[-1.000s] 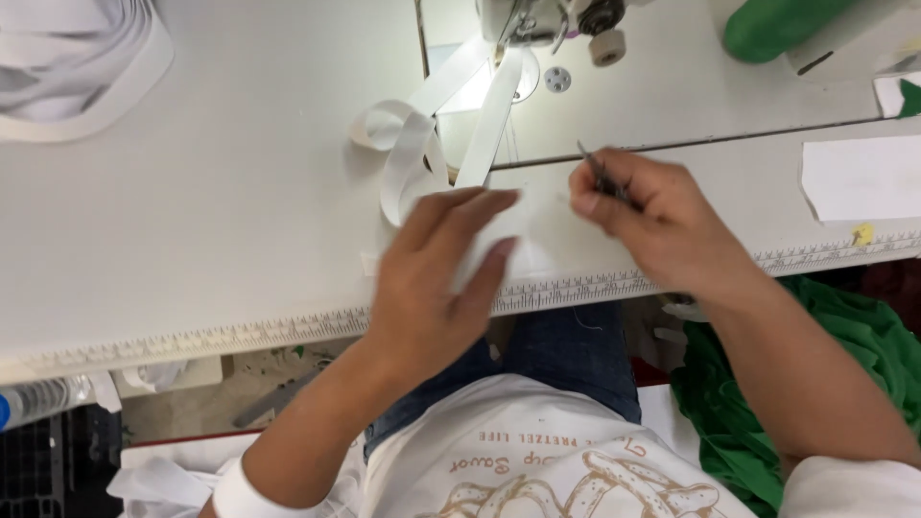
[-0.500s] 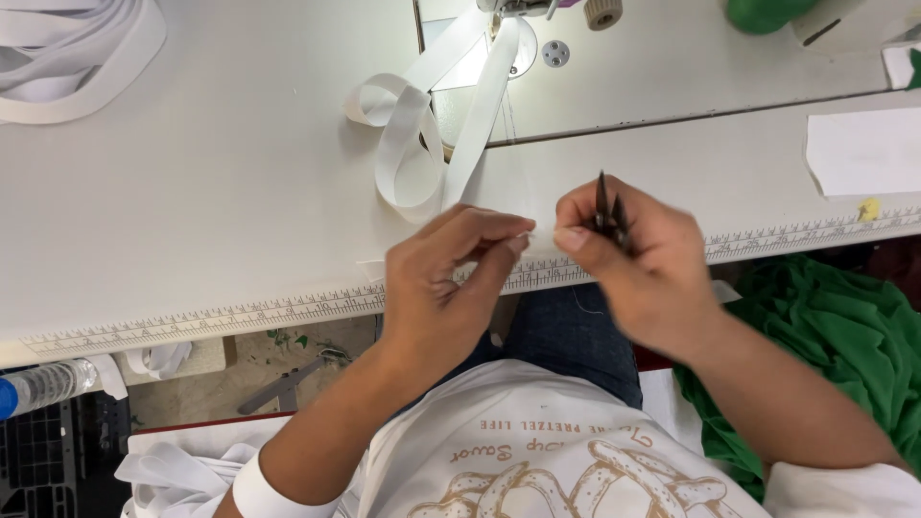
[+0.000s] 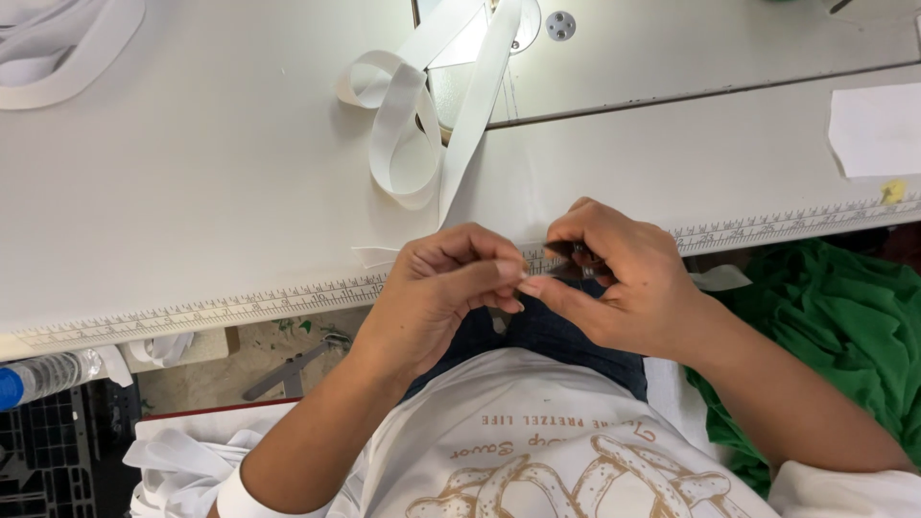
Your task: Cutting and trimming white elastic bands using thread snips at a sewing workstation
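Now both hands have come off the white tabletop (image 3: 192, 192) to its ruler-marked edge: the left hand (image 3: 436, 288) pinches the white elastic band (image 3: 470, 125) end, while the right hand (image 3: 614, 278) is closed around a small dark metal snipper (image 3: 582, 259) against it

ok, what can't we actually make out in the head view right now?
- Small dark tool in the right hand: mostly covered by the fingers, kind unclear.
- What the left hand pinches: too small to tell, hidden by fingertips.
- Sewing machine: cut off by the top edge.
- White band: its end runs behind the hands.
- Plastic bottle: cut by the left edge.
- Green fabric: partly under the right forearm.
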